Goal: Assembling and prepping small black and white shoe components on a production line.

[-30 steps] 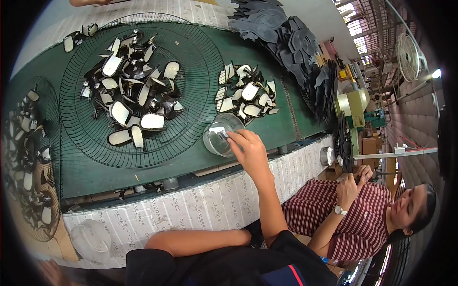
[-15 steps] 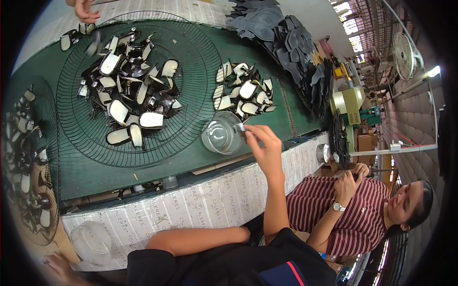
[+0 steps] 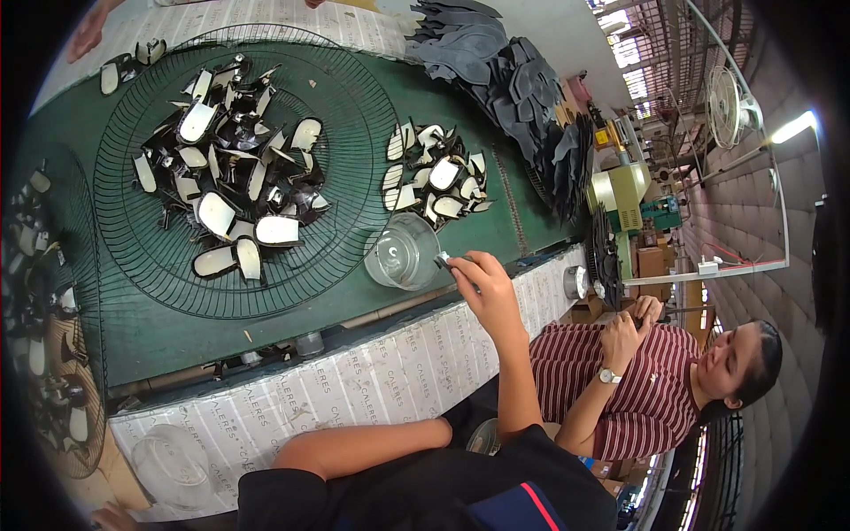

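Note:
My right hand (image 3: 485,288) is raised at the table's near edge, thumb and fingers pinched on a small grey piece with a pale tip (image 3: 442,259); its kind is too small to tell. Just left of it stands a clear round tub (image 3: 401,252), which looks nearly empty. Beyond the tub lies a small pile of black pieces with cream, rounded faces (image 3: 443,173). My left arm bends at the elbow in front of my body, and its hand is hidden.
A wire fan guard (image 3: 345,274) carries a larger heap of similar pieces (image 3: 215,215). Dark grey sheet cut-outs (image 3: 531,80) are stacked at the far right. Another clear tub (image 3: 171,466) sits lower left. A person in a striped shirt (image 3: 567,372) works at right; other people's hands (image 3: 86,40) show at the far edge.
My right hand has drawn the small piece slightly away from the tub's rim. Across the table, another person's hand has moved left, and one more piece lies on the heap's left side.

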`<state>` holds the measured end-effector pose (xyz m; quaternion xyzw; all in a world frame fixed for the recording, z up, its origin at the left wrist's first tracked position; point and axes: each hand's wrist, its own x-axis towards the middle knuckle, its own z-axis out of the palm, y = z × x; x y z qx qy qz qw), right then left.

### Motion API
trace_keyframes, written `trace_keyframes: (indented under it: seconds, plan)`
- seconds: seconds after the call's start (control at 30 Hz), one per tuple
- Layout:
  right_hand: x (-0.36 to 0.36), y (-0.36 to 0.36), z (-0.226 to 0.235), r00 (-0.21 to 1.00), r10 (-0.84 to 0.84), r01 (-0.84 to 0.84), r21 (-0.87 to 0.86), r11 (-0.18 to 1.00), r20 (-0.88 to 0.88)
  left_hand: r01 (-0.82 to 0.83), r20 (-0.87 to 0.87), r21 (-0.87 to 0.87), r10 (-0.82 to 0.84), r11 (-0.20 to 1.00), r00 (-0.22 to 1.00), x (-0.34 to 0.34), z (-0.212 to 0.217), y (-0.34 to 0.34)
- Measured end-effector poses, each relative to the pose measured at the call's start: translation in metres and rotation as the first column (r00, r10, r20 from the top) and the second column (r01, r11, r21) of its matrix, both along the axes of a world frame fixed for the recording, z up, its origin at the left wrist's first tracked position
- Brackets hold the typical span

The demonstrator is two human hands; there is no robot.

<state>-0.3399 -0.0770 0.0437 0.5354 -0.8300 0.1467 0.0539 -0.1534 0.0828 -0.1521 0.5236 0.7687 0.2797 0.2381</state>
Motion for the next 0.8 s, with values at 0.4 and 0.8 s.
trace_keyframes:
  seconds: [0.4, 0.8]
  plan:
    - [-0.003, 0.021, 0.002, 1.0, -0.018, 0.018, 0.017, 1.0, -0.003, -0.048, -0.021, 0.015, 0.048, 0.999, 0.999, -0.012, 0.032, -0.033]
    - [0.013, 0.042, -0.006, 0.986, 0.008, 0.052, -0.352, 0.935, 0.166, -0.089, -0.055, -0.185, 0.081, 0.979, 0.995, -0.016, 0.09, -0.04]
